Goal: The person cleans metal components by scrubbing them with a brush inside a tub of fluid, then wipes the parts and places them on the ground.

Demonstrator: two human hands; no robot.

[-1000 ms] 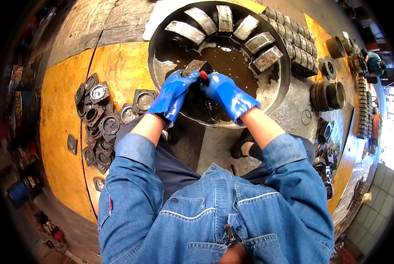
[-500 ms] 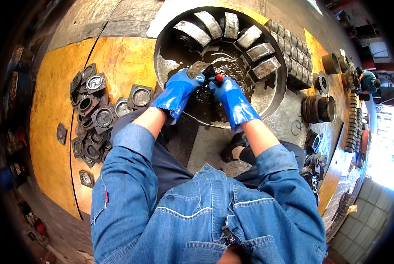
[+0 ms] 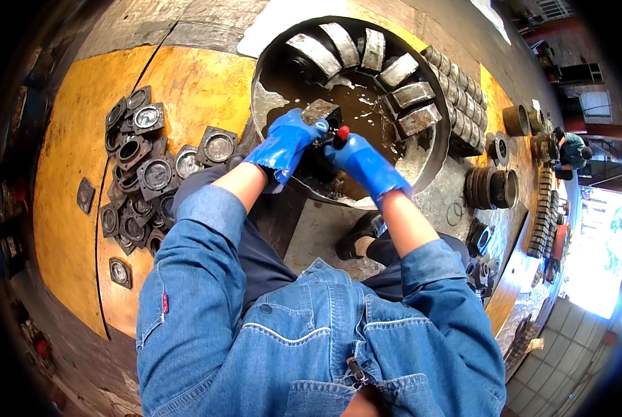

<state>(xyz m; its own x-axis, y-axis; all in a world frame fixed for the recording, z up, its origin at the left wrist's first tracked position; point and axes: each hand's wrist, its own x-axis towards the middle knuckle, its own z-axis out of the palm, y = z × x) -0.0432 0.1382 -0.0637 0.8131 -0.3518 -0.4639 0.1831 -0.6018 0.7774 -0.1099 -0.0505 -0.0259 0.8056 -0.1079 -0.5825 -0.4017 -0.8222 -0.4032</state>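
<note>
Blue gloves cover both my hands over a round metal tub (image 3: 270, 101) of murky brown liquid. My left hand (image 3: 288, 142) is closed on a dark, blocky metal part (image 3: 321, 110), its worn grey top face tilted up. Just right of it, my right hand (image 3: 361, 161) grips a tool with a red end (image 3: 342, 133), held against the part's near side. The tool's working end is hidden by the gloves and shadow, so its kind cannot be made out. Several curved metal blocks (image 3: 340, 44) stand in an arc along the tub's far and right side.
Square metal flanges with round openings (image 3: 156, 175) lie heaped on yellow boards (image 3: 67, 174) at left. Rows of stacked metal blocks (image 3: 457, 104) stand beyond the tub's right side. Rings and cylinders (image 3: 493, 187) sit farther right. Another person (image 3: 571, 149) is at the far right.
The view has shifted slightly. The ripples in the tub have calmed, and my right hand has moved a little toward me and to the left. Both hands keep their holds.
</note>
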